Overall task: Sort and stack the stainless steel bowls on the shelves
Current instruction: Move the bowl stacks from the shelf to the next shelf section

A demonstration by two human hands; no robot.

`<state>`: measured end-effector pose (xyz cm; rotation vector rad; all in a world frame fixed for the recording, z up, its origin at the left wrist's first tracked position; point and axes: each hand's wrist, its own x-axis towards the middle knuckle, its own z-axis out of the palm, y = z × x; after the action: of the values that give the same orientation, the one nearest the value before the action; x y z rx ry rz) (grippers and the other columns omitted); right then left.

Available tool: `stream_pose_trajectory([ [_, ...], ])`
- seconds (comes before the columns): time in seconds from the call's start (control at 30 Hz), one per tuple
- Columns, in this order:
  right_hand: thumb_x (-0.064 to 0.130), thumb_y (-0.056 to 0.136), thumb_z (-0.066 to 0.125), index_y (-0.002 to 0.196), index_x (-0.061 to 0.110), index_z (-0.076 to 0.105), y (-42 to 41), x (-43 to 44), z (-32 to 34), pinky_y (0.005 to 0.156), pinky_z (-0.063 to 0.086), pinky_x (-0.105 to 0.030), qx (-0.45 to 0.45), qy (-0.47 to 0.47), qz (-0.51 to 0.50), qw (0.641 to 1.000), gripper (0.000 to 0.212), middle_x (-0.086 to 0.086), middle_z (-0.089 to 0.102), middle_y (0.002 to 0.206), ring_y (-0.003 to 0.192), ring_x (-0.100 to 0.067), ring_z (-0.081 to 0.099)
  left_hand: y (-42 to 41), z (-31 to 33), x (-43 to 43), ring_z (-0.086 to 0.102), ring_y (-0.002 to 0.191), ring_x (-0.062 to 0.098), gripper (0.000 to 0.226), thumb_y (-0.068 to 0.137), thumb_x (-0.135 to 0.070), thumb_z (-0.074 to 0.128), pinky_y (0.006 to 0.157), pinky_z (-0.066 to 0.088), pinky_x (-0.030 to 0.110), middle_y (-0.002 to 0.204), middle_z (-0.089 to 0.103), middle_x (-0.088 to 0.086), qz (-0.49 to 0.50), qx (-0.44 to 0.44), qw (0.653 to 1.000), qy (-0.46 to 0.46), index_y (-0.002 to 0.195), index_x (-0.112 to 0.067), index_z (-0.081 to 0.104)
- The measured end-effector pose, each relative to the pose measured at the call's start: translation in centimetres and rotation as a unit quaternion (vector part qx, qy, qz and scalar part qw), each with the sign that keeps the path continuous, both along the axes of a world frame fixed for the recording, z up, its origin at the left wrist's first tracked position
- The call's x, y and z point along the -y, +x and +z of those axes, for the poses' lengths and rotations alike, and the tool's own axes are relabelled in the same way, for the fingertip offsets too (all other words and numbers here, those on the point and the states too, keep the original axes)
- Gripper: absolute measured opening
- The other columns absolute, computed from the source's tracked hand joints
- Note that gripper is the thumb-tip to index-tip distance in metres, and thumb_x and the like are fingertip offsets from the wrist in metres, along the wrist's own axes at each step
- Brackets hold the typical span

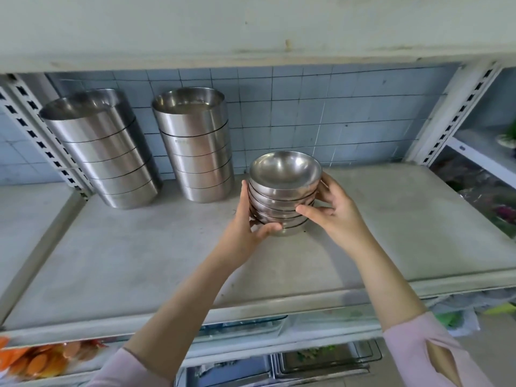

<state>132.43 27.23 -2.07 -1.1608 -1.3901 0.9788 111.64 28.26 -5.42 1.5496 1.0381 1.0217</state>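
Note:
A stack of several small round steel bowls (284,188) stands on the grey shelf (139,261), right of centre. My left hand (248,227) grips the stack's left side, thumb curled under its lowest bowl. My right hand (335,208) holds the right side, thumb across the front and fingers behind. Two taller stacks of straight-sided steel bowls stand at the back: one at the far left (100,152), one beside it (198,149).
A blue tiled wall backs the shelf, and another shelf board (251,29) hangs low overhead. Slotted white uprights (458,113) frame both ends. Below the front edge lie metal trays (321,361) and an orange packet (42,361). Bare shelf lies right of the small stack.

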Motion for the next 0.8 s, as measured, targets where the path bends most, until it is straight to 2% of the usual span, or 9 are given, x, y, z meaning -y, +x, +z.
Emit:
stream_pose_trajectory([
  [0.13,0.015,0.076,0.084,0.141,0.023,0.046,0.4,-1.9,0.2,0.088,0.055,-0.026,0.023,0.001,0.014,1.000,0.076,0.006,0.064,0.133,0.126,-0.007,0.058,0.5,0.2,-1.8,0.055,0.110,-0.014,0.087,0.083,-0.002,0.073,0.087,0.044,0.010,0.123,0.055,-0.027,0.015,0.002,1.000,0.003,0.136,-0.048,0.021],
  [0.23,0.005,0.081,0.079,0.136,0.031,0.045,0.7,-3.8,0.8,0.084,0.052,-0.018,0.032,-0.009,0.029,0.999,0.069,0.020,0.061,0.127,0.116,0.009,0.058,0.9,0.3,-3.3,0.057,0.116,-0.002,0.083,0.082,-0.004,0.075,0.093,0.046,0.016,0.129,0.060,-0.010,0.021,0.017,1.000,-0.010,0.146,-0.027,0.027],
  [0.3,0.004,0.082,0.077,0.137,0.031,0.043,0.9,-5.2,0.8,0.088,0.051,-0.017,0.038,-0.019,0.037,0.998,0.070,0.022,0.060,0.127,0.116,0.011,0.057,1.2,0.3,-4.1,0.058,0.117,0.002,0.085,0.081,-0.007,0.077,0.093,0.047,0.018,0.132,0.059,-0.002,0.031,0.021,0.999,-0.014,0.148,-0.019,0.026],
  [0.4,0.004,0.084,0.076,0.141,0.030,0.038,1.1,-6.8,0.6,0.091,0.050,-0.016,0.046,-0.026,0.049,0.997,0.074,0.023,0.058,0.127,0.115,0.014,0.056,1.4,0.2,-5.4,0.061,0.106,-0.005,0.071,0.081,-0.004,0.076,0.084,0.048,0.013,0.124,0.061,-0.002,0.046,0.011,0.999,-0.006,0.138,-0.018,0.035],
  [0.5,0.003,0.085,0.074,0.146,0.023,0.033,1.2,-8.4,0.4,0.092,0.048,-0.014,0.056,-0.028,0.055,0.997,0.076,0.016,0.058,0.130,0.113,0.015,0.057,1.5,0.2,-6.7,0.061,0.110,0.002,0.067,0.079,-0.012,0.078,0.089,0.047,0.016,0.124,0.062,-0.001,0.053,0.002,0.999,-0.006,0.131,-0.026,0.039],
  [0.6,0.005,0.085,0.076,0.143,0.030,0.033,1.3,-9.9,0.2,0.100,0.047,-0.020,0.061,-0.032,0.054,0.996,0.076,0.012,0.058,0.133,0.120,0.009,0.056,1.4,0.2,-7.9,0.060,0.113,0.001,0.070,0.079,-0.013,0.079,0.093,0.046,0.017,0.127,0.061,-0.004,0.059,-0.007,0.998,-0.007,0.135,-0.025,0.037],
  [0.73,0.006,0.086,0.074,0.142,0.033,0.031,1.3,-11.3,-0.1,0.096,0.050,-0.019,0.066,-0.033,0.056,0.996,0.076,0.020,0.057,0.128,0.115,0.014,0.056,1.6,0.3,-9.1,0.058,0.107,-0.011,0.069,0.081,-0.010,0.076,0.088,0.043,0.009,0.124,0.060,-0.009,0.062,-0.024,0.998,-0.004,0.136,-0.019,0.036],
  [0.8,0.007,0.087,0.074,0.143,0.032,0.030,1.2,-11.7,-0.2,0.093,0.050,-0.016,0.069,-0.032,0.057,0.996,0.076,0.020,0.056,0.128,0.113,0.016,0.056,1.6,0.3,-9.6,0.056,0.113,-0.008,0.072,0.082,-0.012,0.077,0.093,0.043,0.010,0.129,0.059,-0.007,0.061,-0.034,0.998,-0.002,0.139,-0.017,0.035],
])
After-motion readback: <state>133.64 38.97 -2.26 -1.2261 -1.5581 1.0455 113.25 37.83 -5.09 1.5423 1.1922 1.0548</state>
